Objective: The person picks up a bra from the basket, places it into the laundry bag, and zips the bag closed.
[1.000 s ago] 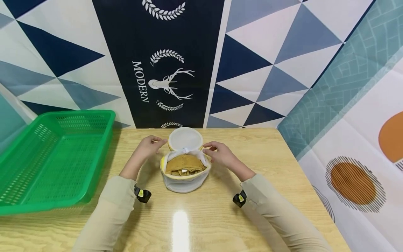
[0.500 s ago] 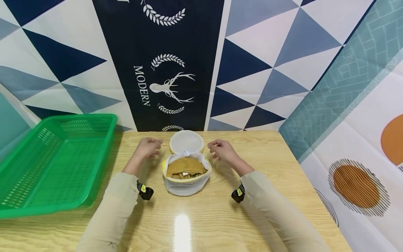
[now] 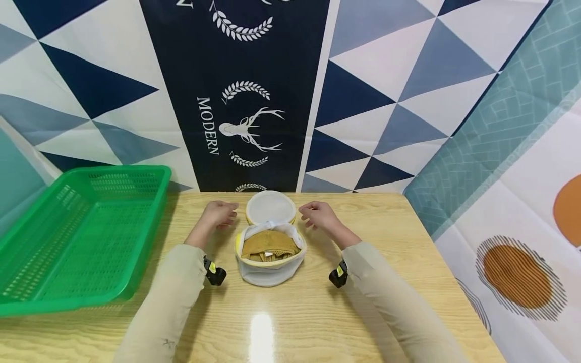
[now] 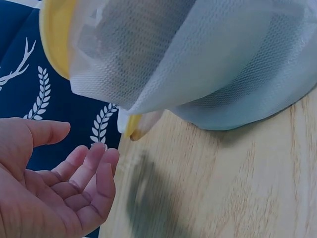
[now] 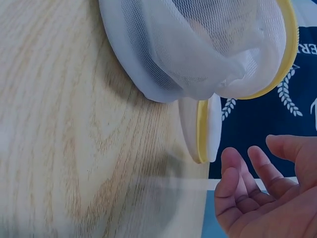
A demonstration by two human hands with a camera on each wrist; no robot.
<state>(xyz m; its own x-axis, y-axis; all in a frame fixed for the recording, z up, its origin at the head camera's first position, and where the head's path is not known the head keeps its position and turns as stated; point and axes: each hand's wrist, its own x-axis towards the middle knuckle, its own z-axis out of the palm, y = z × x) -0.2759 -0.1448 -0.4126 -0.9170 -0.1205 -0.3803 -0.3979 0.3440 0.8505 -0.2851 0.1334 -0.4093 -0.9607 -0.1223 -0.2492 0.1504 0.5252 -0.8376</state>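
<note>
A white mesh laundry bag (image 3: 269, 275) with yellow trim sits on the table, its round lid (image 3: 271, 207) folded back toward the wall. Inside lies a mustard-brown fabric item (image 3: 268, 243) with a curved edge and a small white tag; its lower part is hidden. To the left of the lid, my left hand (image 3: 219, 214) hovers with loosely bent fingers, holding nothing. On the other side, my right hand (image 3: 319, 215) hangs likewise. Both wrist views show a gap between the fingers and the bag's mesh side (image 4: 198, 64), with the lid's yellow edge (image 5: 202, 131) below.
A green plastic basket (image 3: 129, 272) with perforated walls stands on the left of the wooden table (image 3: 308, 322). Behind the table's back edge hangs a patterned cloth (image 3: 245, 60). Another printed cloth (image 3: 513, 201) drops along the right side.
Both hands have drawn slightly outward from the lid's edges, where their fingertips were close to it. The lid stays folded back and the bag has not visibly moved. The head view has shifted slightly.
</note>
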